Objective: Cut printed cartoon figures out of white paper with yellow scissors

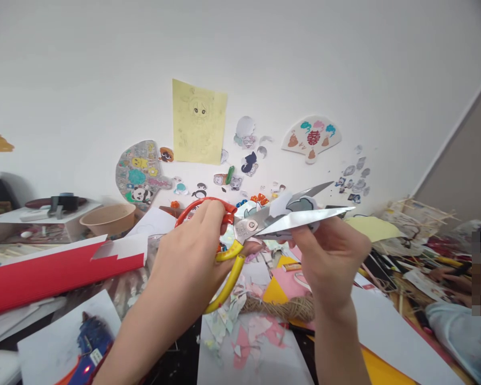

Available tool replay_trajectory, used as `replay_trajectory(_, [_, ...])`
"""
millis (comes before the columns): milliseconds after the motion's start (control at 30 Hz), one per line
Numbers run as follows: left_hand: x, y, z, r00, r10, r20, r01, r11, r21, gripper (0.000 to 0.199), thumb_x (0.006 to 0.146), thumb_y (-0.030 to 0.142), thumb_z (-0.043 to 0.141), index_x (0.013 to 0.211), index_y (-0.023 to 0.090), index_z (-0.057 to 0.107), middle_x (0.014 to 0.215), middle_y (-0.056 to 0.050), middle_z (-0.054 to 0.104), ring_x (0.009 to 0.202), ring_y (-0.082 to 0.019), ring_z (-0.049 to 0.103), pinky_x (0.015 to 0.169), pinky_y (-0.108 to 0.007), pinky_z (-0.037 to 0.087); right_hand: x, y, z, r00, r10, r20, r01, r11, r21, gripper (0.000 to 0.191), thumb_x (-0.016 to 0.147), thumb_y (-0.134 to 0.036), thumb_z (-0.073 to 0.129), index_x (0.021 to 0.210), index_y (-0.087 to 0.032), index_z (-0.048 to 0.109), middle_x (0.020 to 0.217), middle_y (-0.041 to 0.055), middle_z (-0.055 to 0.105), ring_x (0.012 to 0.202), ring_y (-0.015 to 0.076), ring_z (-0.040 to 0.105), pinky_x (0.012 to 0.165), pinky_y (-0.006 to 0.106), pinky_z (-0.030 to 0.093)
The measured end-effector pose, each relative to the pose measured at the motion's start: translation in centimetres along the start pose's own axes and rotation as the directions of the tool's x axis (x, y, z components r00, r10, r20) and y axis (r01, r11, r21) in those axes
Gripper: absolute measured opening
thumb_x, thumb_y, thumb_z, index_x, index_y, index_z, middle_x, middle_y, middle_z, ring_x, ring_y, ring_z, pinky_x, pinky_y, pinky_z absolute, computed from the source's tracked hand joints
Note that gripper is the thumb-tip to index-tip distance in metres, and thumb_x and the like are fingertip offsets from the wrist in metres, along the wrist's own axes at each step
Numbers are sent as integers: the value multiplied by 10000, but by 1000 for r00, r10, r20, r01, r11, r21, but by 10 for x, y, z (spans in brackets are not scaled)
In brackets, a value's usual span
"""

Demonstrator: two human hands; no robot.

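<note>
Scissors (251, 225) gape over a cluttered, seemingly dark table (186, 355) — picture-dotted wall (240, 43) behind.

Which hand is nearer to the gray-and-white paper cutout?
Right. The right hand holds the paper cutout in its fingers; the left hand is off to the cutout's left, gripping the handles of the scissors.

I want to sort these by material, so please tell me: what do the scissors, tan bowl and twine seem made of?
Scissors: shiny metal blades, likely steel, with bright reflections; the red and yellow handles look smooth, plastic or rubber.

Bowl: probably matte plastic, from its even tan colour.

Twine: rough plant fibre, perhaps jute, judging by its dull brown strands.
</note>
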State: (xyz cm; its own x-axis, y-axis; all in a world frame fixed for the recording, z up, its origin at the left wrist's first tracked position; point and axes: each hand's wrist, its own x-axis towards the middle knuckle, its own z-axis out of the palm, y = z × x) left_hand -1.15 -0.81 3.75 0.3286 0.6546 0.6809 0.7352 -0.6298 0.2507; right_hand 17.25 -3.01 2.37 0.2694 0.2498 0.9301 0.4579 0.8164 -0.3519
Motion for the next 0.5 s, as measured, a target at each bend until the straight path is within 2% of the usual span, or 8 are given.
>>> replay_trajectory(300, [1,-2,-1,999,-15,33,14,999,31,363,886,571,555,882,249,388,856,-22,594,677,-192,533,556,-294,323,2,1,-2,1000,15,26,-14,1000,-5,197,832,-200,695,648,-210,623,552,-36,463,563,117,441,530,284,369])
replay_trajectory(400, [3,-3,1,999,0,36,0,1000,3,351,876,559,567,924,246,415,873,-29,608,717,-209,562,574,-298,343,2,1,-1,999,18,31,-18,1000,-16,204,845,-212,683,649,-209,628,550,-34,461,574,121,455,555,284,394])
replay_trajectory(500, [5,-3,4,998,-33,50,35,999,-38,359,858,544,590,961,243,423,901,-32,624,748,-226,584,607,-313,364,3,2,1,998,38,47,-38,999,-6,197,852,-201,678,663,-201,621,569,-35,482,565,108,439,536,270,381])
